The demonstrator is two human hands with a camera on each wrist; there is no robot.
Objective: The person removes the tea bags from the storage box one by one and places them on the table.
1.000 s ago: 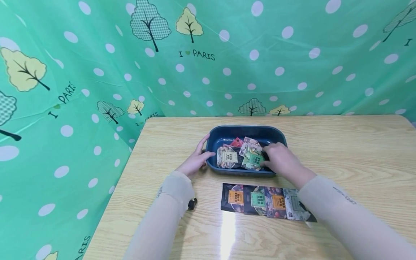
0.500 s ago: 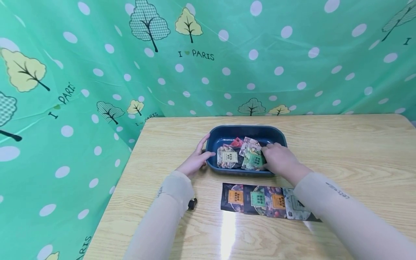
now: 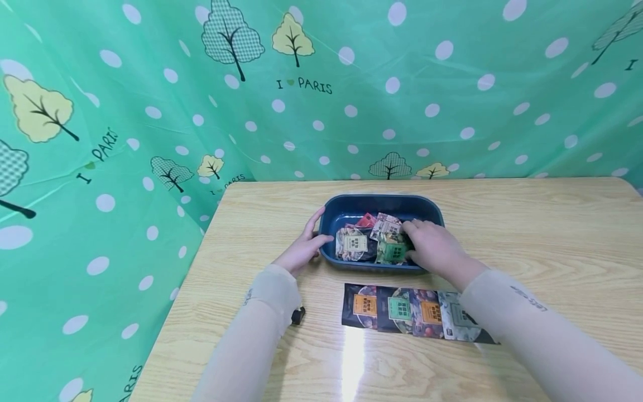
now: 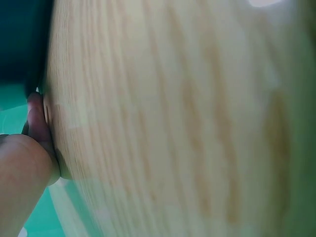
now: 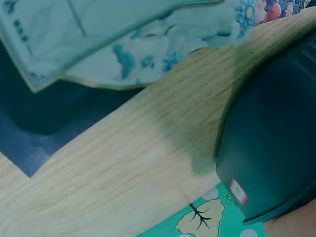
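Observation:
In the head view, a dark blue oval-cornered basin (image 3: pixel 382 268) holds several flat packets. My left hand (image 3: pixel 300 248) rests at its left end, fingers spread along the outside and thumb reaching over the rim. My right hand (image 3: pixel 434 245) is inside the right end, curled at the edge of a packet with a green label (image 3: pixel 393 251), which tilts up. Around it lie a packet with a cream label (image 3: pixel 354 243), a pinkish packet (image 3: pixel 387 224) and a red one (image 3: pixel 366 220). My right fingertips are partly hidden behind the hand.
Before the basin, overlapping packets form a row: orange label (image 3: pixel 364 305), green label (image 3: pixel 399 307), another orange label (image 3: pixel 431 312), and a grey-white one (image 3: pixel 458 315) under the right sleeve. A small black object (image 3: pixel 298 315) shows beside the left sleeve. A green printed curtain (image 3: pixel 351 134) hangs behind the table.
The green-label packet has tilted and shifted slightly at my right hand, showing more of the pinkish packet behind it. My left hand and the basin have stayed put.

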